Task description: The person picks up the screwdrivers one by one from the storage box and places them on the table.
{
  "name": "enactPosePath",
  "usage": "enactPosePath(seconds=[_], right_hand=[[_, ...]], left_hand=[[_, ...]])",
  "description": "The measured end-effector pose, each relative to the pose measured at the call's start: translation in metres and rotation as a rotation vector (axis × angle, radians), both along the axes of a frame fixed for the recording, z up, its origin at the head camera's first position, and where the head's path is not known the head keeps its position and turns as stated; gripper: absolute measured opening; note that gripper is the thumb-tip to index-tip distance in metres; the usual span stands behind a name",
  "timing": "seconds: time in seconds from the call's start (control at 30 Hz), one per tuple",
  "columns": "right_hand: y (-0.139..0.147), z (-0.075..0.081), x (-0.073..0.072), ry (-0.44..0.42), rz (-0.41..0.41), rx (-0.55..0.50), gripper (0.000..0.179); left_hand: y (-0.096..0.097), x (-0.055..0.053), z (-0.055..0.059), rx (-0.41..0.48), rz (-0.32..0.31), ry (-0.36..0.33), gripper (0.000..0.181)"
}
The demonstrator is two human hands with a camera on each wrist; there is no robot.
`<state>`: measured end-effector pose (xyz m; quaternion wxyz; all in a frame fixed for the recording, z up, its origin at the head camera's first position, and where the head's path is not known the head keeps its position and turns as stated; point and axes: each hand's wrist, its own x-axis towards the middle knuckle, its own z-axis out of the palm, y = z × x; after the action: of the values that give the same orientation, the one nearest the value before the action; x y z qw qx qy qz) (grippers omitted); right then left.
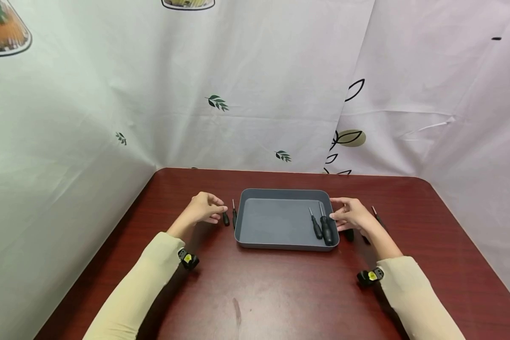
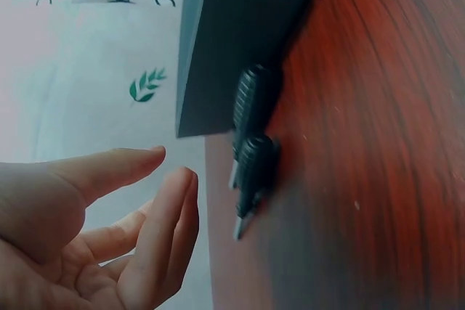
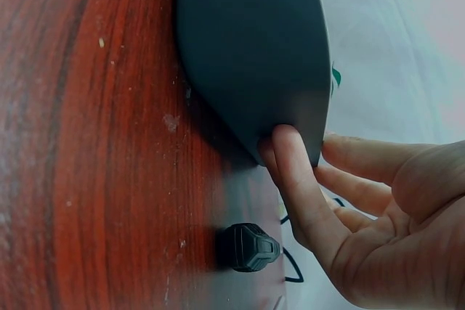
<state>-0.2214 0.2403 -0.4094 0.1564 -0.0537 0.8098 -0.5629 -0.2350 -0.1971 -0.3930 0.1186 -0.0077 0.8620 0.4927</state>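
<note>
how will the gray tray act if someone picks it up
The gray tray is probably stiff, as its walls stand straight. It may feel heavier toward its right end, where the larger screwdriver and smaller screwdriver lie. If tipped, both could slide or roll across its flat floor.

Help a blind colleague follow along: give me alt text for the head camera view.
A person's right hand pinches the right edge of a grey, rectangular, shallow tray holding two black-handled screwdrivers. The left hand hovers near two similar screwdrivers left of the tray, on a glossy reddish-brown table.
</note>
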Motion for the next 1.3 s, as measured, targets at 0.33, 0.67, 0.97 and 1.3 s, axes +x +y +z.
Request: enactPosePath(seconds=[0.33,0.67,0.97,1.3], right_hand=[[-0.001,0.001,0.001,0.015,0.015,0.002,0.066],[-0.001,-0.001,-0.001,0.010,0.005,-0.002,0.065],[-0.001,0.000,0.000,0.011,0.010,0.002,0.065],[-0.001,0.000,0.000,0.003,0.005,-0.001,0.066]], left_hand=[[0.022,0.003,0.007,0.049,-0.057,0.003,0.024],[0.034,0.005,0.009,0.080,-0.111,0.003,0.024],[0.045,0.005,0.008,0.122,-0.144,-0.019,0.022],[0.063,0.008,0.011,0.170,-0.198,-0.044,0.022]])
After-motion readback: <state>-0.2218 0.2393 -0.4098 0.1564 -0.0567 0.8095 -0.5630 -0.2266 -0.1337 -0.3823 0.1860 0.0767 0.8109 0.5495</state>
